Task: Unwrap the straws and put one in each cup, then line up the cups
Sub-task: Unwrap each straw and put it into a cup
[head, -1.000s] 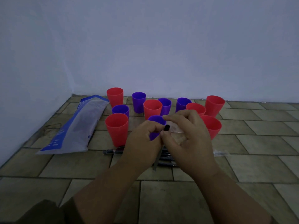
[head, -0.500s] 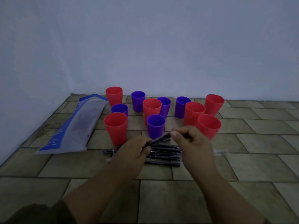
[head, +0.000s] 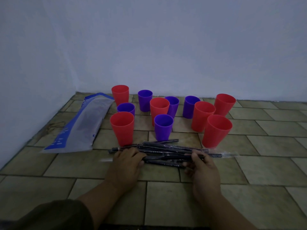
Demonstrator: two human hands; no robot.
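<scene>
Head view. Both hands rested on a pile of wrapped black straws lying on the tiled floor, toward its near edge. The left hand lay flat over the pile's left end, fingers loosely together. The right hand curled its fingers around straws at the right end. Red cups and purple cups, none holding a straw, stood unaligned behind the pile, near the far edge. A blue-and-clear bag lay toward the left edge.
</scene>
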